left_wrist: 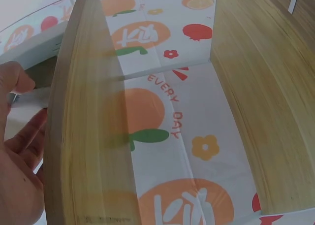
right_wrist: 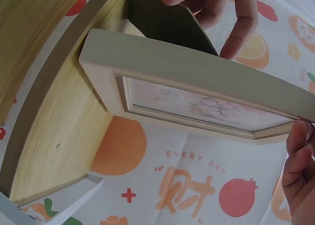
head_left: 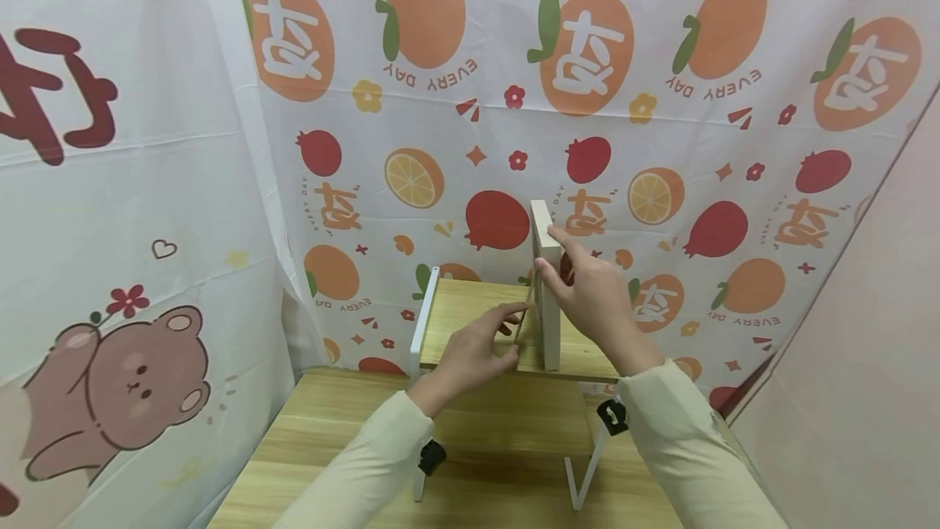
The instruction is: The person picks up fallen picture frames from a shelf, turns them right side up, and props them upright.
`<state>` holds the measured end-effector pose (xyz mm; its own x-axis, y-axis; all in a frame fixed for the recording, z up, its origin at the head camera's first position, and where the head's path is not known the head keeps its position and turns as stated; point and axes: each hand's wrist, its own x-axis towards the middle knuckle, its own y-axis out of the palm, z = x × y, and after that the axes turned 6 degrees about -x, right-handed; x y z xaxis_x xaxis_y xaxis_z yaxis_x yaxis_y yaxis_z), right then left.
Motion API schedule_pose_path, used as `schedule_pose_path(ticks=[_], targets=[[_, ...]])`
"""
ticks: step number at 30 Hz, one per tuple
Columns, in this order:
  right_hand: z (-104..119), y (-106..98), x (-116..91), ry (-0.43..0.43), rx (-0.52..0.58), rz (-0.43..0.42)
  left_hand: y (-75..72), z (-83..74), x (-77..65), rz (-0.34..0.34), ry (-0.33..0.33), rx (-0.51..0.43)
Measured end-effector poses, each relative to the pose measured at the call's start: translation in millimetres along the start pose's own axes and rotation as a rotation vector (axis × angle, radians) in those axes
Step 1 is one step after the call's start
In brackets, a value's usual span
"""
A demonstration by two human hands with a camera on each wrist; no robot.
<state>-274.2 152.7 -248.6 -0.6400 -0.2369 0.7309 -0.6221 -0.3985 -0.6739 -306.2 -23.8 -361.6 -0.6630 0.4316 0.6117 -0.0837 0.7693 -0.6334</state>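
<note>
A pale wooden picture frame (head_left: 549, 308) stands upright, edge-on to me, on a small wooden shelf (head_left: 451, 313). My right hand (head_left: 596, 292) holds its upper part, thumb on the near edge and a finger at the top. In the right wrist view the glazed picture (right_wrist: 211, 104) faces down toward the camera, and a dark stand flap (right_wrist: 165, 23) juts from the back of the frame. My left hand (head_left: 473, 349) pinches this flap from the left, low behind the frame. The left wrist view shows its fingers about the flap, partly hidden by the shelf board (left_wrist: 93, 112).
The shelf has white metal legs (head_left: 583, 484) and a lower board (head_left: 514, 411), and it rests on a wooden tabletop (head_left: 323, 431). A fruit-patterned cloth (head_left: 477, 129) hangs close behind. A bear-printed cloth (head_left: 147, 390) hangs on the left, and a plain pale wall (head_left: 852, 333) bounds the right.
</note>
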Motion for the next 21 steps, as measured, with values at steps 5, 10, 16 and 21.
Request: schedule_pose_path(ticks=[5, 10, 16, 21], targets=[[5.0, 2.5, 2.6, -0.031, -0.010, 0.011, -6.1, 2.7, -3.5, -0.001, -0.022, -0.033], [8.2, 4.2, 2.8, -0.030, 0.003, 0.020, -9.7, 5.4, -6.6, -0.008, -0.055, -0.057], [10.2, 7.4, 4.9, -0.053, 0.002, 0.031, -12.3, 11.6, -7.4, 0.001, -0.105, -0.164], [9.7, 8.6, 4.5, -0.058, -0.002, 0.031, -11.6, 15.9, -7.3, 0.014, -0.110, -0.229]])
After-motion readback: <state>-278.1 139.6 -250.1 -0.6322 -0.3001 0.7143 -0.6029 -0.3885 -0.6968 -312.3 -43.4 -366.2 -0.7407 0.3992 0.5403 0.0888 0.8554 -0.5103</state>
